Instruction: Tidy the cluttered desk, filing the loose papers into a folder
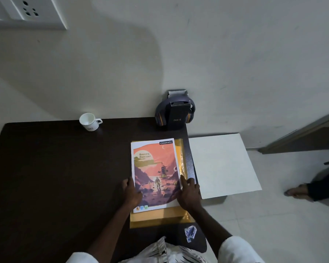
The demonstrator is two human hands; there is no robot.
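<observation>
A notebook (154, 171) with an orange space-scene cover lies on a yellow folder (158, 217) at the right side of the dark desk (55, 177). My left hand (130, 192) holds the notebook's lower left edge, thumb on the cover. My right hand (188, 192) holds its lower right edge, fingers over the folder's clear yellow flap (183, 160). A large white sheet (222, 164) sticks out from under the stack, past the desk's right edge.
A white cup (89, 121) stands at the desk's back edge. Headphones hang over a dark box (176, 115) at the back right corner. A crumpled blue-and-white wrapper (190, 232) lies near the front edge. Another person's sandalled foot (297, 191) is on the floor at right.
</observation>
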